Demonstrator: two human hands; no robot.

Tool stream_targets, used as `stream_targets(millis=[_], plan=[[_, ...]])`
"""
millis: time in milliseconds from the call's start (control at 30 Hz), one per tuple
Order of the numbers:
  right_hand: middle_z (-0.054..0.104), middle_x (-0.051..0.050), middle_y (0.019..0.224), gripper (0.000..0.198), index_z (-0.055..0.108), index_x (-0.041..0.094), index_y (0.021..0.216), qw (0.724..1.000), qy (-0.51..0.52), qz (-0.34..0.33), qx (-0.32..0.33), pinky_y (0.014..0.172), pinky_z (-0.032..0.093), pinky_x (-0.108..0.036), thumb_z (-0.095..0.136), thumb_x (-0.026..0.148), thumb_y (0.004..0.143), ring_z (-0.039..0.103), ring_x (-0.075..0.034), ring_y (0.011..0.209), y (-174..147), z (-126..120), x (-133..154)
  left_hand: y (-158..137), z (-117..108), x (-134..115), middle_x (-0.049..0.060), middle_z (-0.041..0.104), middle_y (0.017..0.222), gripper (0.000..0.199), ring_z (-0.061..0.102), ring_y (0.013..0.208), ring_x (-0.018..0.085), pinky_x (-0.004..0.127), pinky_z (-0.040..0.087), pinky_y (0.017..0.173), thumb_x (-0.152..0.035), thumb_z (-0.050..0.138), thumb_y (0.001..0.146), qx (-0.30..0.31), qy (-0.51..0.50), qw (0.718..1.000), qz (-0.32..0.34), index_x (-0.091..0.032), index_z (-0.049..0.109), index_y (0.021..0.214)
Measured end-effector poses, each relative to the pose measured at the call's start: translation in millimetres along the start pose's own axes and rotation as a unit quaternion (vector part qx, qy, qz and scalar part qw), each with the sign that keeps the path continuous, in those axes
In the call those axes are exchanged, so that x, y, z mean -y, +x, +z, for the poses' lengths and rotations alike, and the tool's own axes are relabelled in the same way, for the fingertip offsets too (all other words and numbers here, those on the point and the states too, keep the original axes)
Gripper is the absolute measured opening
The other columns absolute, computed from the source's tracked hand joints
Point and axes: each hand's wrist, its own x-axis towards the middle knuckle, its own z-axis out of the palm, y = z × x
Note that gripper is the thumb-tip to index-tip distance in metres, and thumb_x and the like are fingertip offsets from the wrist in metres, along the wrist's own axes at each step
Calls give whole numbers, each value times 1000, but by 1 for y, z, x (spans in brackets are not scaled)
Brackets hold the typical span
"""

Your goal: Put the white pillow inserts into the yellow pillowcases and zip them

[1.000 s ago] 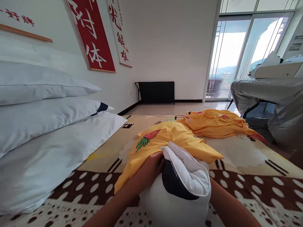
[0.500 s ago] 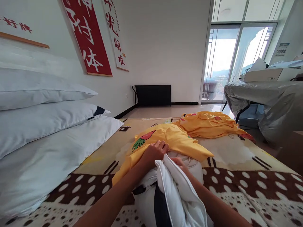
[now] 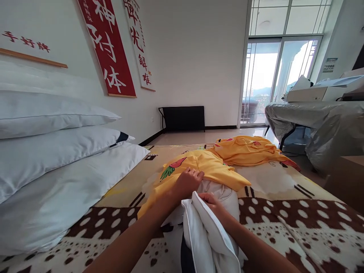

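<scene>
A white pillow with a dark navy band stands folded lengthwise in front of me, its far end partly inside a yellow pillowcase printed with red radishes and green leaves. My left hand is closed on the near edge of the yellow pillowcase, knuckles up. Just to the right and nearer, my right hand is closed against the white pillow's folded corner; its fingertips are partly hidden behind the fabric. More bunched yellow cloth lies beyond the pillowcase on the bed.
Several white pillows are stacked at the left on a patterned blanket. At the right stands a plastic-covered table with a white box on it. A black folded panel leans by the far wall.
The view has tilted up and shifted slightly. My right hand and the folded pillow corner have moved a little to the left; my left hand keeps its hold on the pillowcase edge.
</scene>
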Motion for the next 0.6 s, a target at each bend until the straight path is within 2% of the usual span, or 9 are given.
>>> stream_targets(millis=[100,200,367,600], plan=[[28,4,55,47,34,20,53,999,12,-12,40,51,22,-24,45,56,80,24,-9,57,0,3,3,-1,-4,-6,9,64,86,15,61,83,23,35,45,70,-13,44,87,-8,6,1000,23,-15,58,92],[24,5,56,48,28,20,55,998,12,-23,65,51,19,-25,42,57,83,20,-9,57,-4,4,9,-1,-8,-5,11,63,93,17,59,87,25,35,44,67,-13,44,86,-20,8,1000,6,-15,57,96],[23,5,57,48,27,20,56,997,12,-25,74,51,18,-25,41,56,84,21,-9,58,-9,3,14,3,-4,1,9,63,88,9,59,84,25,34,44,65,-17,54,80,-28,6,1000,1,-16,58,88],[22,5,57,47,28,20,55,998,14,-27,61,51,17,-25,42,55,83,20,-9,57,-7,4,8,11,6,-1,12,63,82,18,60,76,25,34,41,62,-9,42,86,-64,40,997,-24,-12,59,92]])
